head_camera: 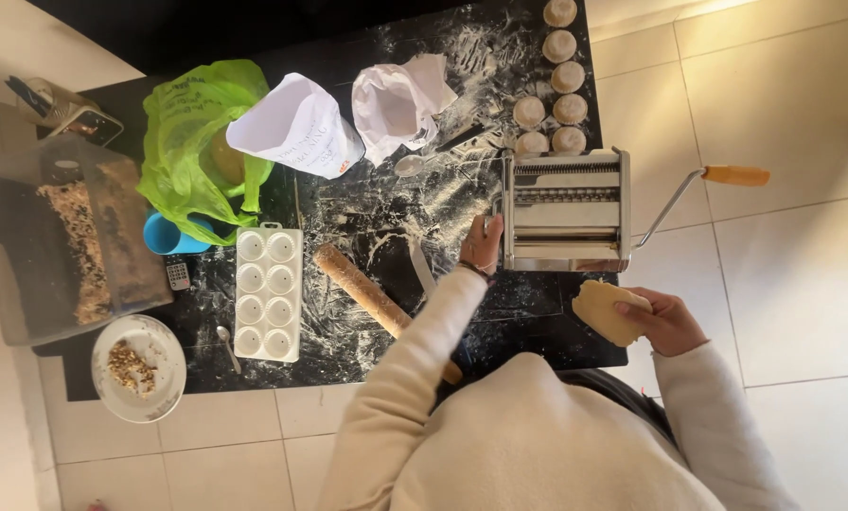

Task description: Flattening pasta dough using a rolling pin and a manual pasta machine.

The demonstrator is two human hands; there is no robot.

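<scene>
A steel pasta machine (pixel 566 210) with an orange-handled crank (pixel 734 175) stands at the right edge of a dark, flour-dusted counter (pixel 367 203). My left hand (pixel 482 244) rests against the machine's left side, fingers curled on its frame. Off the counter's right edge, my right hand (pixel 668 320) grips a flat slab of pale dough (pixel 607 310). A wooden rolling pin (pixel 372 298) lies diagonally just left of my left arm.
Several round dough pieces (pixel 556 90) line the far right of the counter. Two open white paper bags (pixel 301 123), a green plastic bag (pixel 202 142), a white mould tray (pixel 266 291), a spoon (pixel 415 164), a blue cup (pixel 164 237), a clear bin (pixel 60 237) and a plate (pixel 140 367) fill the left.
</scene>
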